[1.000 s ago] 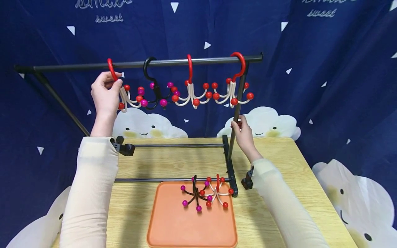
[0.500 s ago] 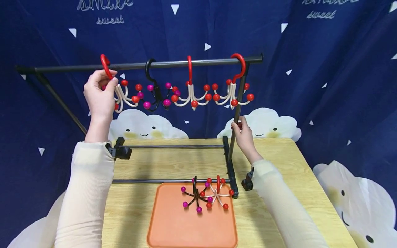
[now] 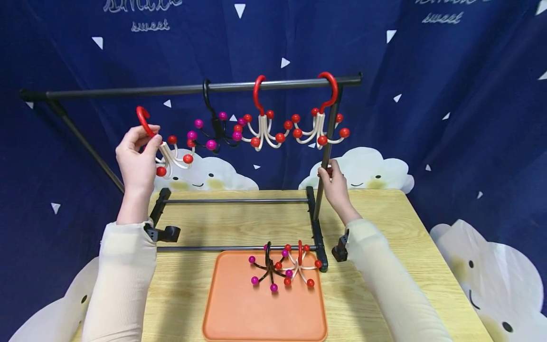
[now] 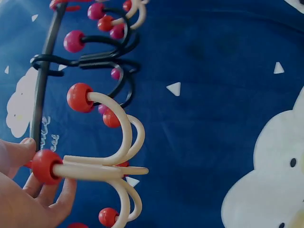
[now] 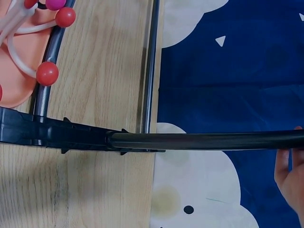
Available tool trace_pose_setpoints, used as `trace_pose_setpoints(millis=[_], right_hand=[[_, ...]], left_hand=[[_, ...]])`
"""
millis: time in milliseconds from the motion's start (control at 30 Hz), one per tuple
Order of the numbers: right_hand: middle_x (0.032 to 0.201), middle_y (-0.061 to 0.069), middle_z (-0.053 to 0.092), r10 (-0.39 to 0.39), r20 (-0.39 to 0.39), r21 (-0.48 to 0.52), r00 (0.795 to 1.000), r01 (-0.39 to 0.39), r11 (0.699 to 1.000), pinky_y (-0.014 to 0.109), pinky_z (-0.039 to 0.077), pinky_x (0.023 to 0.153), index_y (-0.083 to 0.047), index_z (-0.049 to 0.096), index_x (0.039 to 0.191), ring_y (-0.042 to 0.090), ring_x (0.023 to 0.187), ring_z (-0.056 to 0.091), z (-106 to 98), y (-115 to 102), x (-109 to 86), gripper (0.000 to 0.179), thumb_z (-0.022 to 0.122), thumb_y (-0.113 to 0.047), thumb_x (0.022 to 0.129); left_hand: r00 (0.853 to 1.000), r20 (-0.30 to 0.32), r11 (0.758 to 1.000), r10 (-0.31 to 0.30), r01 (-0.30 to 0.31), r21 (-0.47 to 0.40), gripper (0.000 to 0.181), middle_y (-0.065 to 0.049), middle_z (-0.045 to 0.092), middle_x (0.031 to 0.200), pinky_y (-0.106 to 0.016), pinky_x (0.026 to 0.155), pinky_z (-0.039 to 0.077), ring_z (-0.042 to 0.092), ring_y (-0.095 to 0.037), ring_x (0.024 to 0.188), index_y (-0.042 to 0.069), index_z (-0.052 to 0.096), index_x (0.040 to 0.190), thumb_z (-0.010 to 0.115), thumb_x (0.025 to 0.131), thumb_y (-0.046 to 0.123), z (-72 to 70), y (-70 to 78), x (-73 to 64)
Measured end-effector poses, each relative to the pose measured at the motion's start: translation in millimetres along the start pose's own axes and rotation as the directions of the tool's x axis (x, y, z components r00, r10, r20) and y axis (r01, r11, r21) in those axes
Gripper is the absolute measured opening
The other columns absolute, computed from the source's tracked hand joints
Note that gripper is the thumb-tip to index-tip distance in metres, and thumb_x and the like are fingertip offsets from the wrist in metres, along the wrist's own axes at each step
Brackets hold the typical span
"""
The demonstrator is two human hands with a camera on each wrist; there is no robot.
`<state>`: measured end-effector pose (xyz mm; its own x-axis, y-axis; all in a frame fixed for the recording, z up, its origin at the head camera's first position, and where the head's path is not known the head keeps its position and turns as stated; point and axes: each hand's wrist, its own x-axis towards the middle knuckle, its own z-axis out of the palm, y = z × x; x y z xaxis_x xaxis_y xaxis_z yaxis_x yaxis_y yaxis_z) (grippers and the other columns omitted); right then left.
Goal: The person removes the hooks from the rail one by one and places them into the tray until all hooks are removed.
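My left hand (image 3: pixel 138 159) pinches a white multi-arm hanger (image 3: pixel 167 159) by its red hook, which is below and off the black rail (image 3: pixel 115 92). Red balls tip the hanger's arms; in the left wrist view the white hanger (image 4: pixel 90 171) lies sideways across the picture. My right hand (image 3: pixel 336 185) grips the rack's right upright (image 3: pixel 322 175) partway up. On the rail hang a black hanger (image 3: pixel 217 128) with magenta balls and two white hangers with red hooks, one near the middle (image 3: pixel 262 126) and one at the right end (image 3: pixel 319 126).
An orange tray (image 3: pixel 265 318) lies on the wooden table (image 3: pixel 376 261) in front of the rack. Overlapping at its back right are a black hanger (image 3: pixel 270 268) and a white hanger (image 3: pixel 298 266). The rack's black foot (image 3: pixel 317 237) stands beside the tray. A dark blue curtain hangs behind.
My left hand has lifted the white hanger's hook off the rail, then lowered it slightly leftward. The black and middle white hangers have swung round a little. My right hand stays put.
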<state>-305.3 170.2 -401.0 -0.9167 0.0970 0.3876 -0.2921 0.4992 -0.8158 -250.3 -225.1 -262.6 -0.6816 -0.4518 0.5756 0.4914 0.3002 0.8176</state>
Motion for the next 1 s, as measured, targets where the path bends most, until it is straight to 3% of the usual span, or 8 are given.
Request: trace_pose_setpoints(millis=[167,267,433,700,867,1000], right_hand=[[0.092,0.015,0.060,0.001,-0.003,-0.002,1.000,-0.001,1.000,0.039,0.047,0.076,-0.008,0.045,0.112,0.028,0.087,0.059,-1,-1,-0.1,0.027,0.046,-0.029,0.095],[0.093,0.015,0.060,0.005,-0.008,0.002,1.000,-0.005,1.000,0.039,0.047,0.076,-0.008,0.045,0.112,0.028,0.088,0.059,-2,-2,0.1,0.025,0.046,-0.027,0.095],[0.093,0.015,0.061,0.016,0.002,0.003,1.000,-0.016,1.000,0.039,0.047,0.077,-0.008,0.045,0.112,0.029,0.089,0.060,-1,-2,0.3,0.026,0.047,-0.026,0.095],[0.092,0.015,0.061,0.017,0.003,0.014,1.000,-0.017,1.000,0.041,0.047,0.077,-0.008,0.045,0.111,0.030,0.089,0.060,1,-3,-1.3,0.022,0.048,-0.023,0.095],[0.093,0.014,0.060,0.023,0.014,0.016,1.000,-0.023,1.000,0.042,0.047,0.078,-0.009,0.045,0.112,0.029,0.090,0.060,0,-3,-1.7,0.022,0.048,-0.024,0.095],[0.092,0.015,0.061,0.022,0.013,0.014,1.000,-0.022,1.000,0.042,0.047,0.078,-0.009,0.045,0.112,0.029,0.090,0.060,0,-2,-1.8,0.022,0.048,-0.023,0.095]], left_hand=[[0.999,0.034,0.999,0.005,-0.007,0.049,0.017,0.013,0.061,0.085,-0.013,0.068,0.042,0.057,-0.001,0.077,0.002,0.068,0.096,0.063,0.081,-0.003,-1.2,-15.9,-20.1],[0.996,0.081,0.996,-0.033,0.026,0.086,0.019,0.016,0.057,0.083,-0.011,0.064,0.042,0.055,0.001,0.075,-0.004,0.065,0.100,0.062,0.082,-0.002,1.0,-25.4,-36.7],[0.978,0.180,0.990,-0.107,0.088,0.108,0.019,0.007,0.057,0.087,-0.010,0.065,0.042,0.054,0.001,0.076,-0.008,0.062,0.101,0.060,0.083,-0.004,4.1,-34.1,-65.9],[0.958,0.251,0.981,-0.142,0.102,0.167,0.020,-0.014,0.058,0.095,-0.008,0.068,0.043,0.054,0.003,0.078,-0.009,0.061,0.102,0.059,0.084,-0.003,6.8,-38.9,-97.3],[0.942,0.290,0.980,-0.169,0.129,0.151,0.020,-0.016,0.059,0.094,-0.009,0.069,0.043,0.054,0.003,0.078,-0.009,0.062,0.103,0.060,0.083,-0.003,7.5,-51.6,-112.6],[0.922,0.336,0.980,-0.192,0.165,0.108,0.020,-0.014,0.059,0.095,-0.009,0.071,0.045,0.054,0.003,0.080,-0.006,0.063,0.102,0.062,0.083,-0.001,7.1,-72.4,-125.5]])
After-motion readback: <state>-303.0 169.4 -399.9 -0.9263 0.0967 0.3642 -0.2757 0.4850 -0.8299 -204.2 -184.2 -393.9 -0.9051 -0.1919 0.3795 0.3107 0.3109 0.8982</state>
